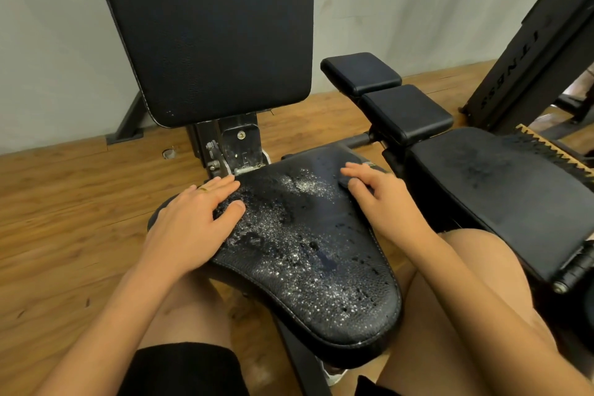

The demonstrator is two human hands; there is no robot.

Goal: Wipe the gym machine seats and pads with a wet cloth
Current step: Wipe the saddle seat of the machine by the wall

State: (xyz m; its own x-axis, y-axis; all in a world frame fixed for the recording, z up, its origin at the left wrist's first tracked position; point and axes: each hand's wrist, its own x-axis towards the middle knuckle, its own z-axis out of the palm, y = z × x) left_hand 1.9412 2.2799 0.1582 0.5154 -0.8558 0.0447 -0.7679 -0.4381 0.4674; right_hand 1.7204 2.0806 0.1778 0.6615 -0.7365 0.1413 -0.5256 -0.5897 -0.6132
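A black leather seat (308, 254) fills the middle of the head view, speckled with water droplets. My left hand (193, 219) rests flat on its left edge, fingers straight, a ring on one finger. My right hand (379, 199) lies at the seat's right rear edge, fingers pressing on a small dark cloth (345, 181) that shows only as a corner under the fingertips. The tall black backrest pad (212, 29) stands upright behind the seat. Two small black pads (385, 93) sit to the right rear.
A second wide black pad (501, 190) lies to the right, close to my right knee. A black machine frame (530, 51) rises at the far right. Wooden floor (64, 219) spreads to the left, a grey wall behind. My bare knees flank the seat front.
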